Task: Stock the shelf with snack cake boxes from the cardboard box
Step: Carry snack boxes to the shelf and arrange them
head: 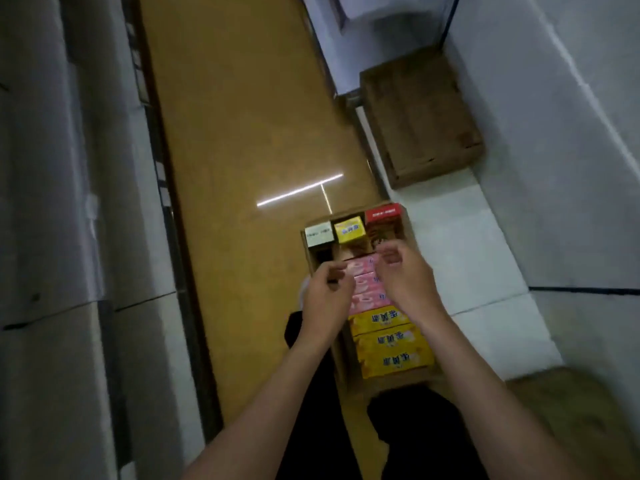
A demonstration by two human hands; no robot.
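Glossy pink boxes [367, 289] and yellow boxes [391, 341] filled the brown cardboard box [408, 223]. My left hand [327, 289] and right hand [405, 275] hovered above, fingers loosely curled, holding nothing.

Both hands [367, 282] over open cardboard box [408, 223]

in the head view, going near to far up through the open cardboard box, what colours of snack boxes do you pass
yellow boxes nearest → pink boxes, under the two hands → far end: a row of white box, yellow box and red box standing higher.
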